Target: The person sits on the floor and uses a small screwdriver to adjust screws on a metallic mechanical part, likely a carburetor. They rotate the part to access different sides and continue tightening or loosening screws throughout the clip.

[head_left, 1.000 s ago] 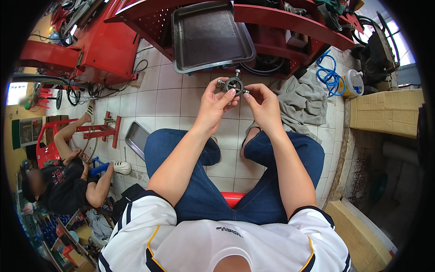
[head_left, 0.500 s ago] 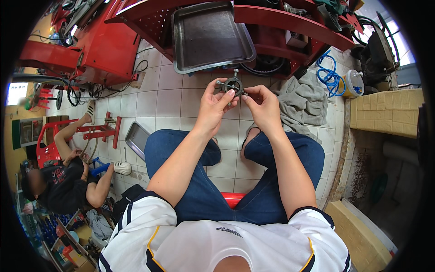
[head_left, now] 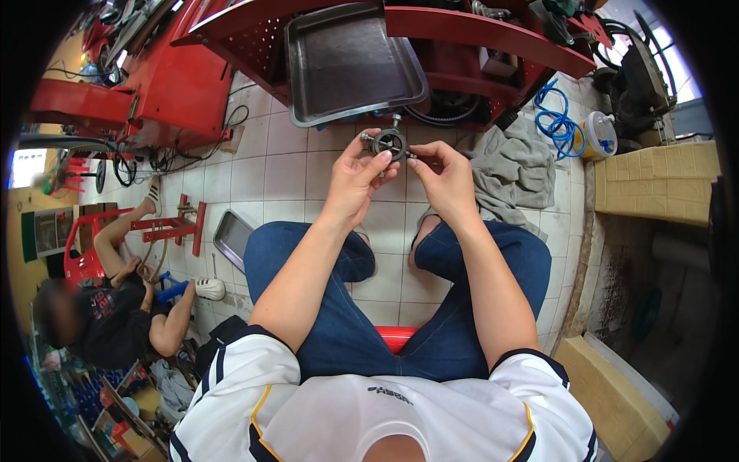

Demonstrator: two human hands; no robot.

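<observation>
My left hand has its fingers wrapped round a dark metal ring fitting with several bolts sticking out around it. My right hand pinches a bolt at the ring's right side with thumb and forefinger. Another bolt points away from me at the top. Both hands are held out above my knees, over the white tiled floor.
A large metal tray rests at the red cart. To the right are grey cloth, blue hose, a bucket and tan blocks. Left are a smaller tray, red stand and seated co-worker.
The ring fitting and my left hand have shifted slightly up and to the left. My right hand stays on the bolt with a small shift of its fingers.
</observation>
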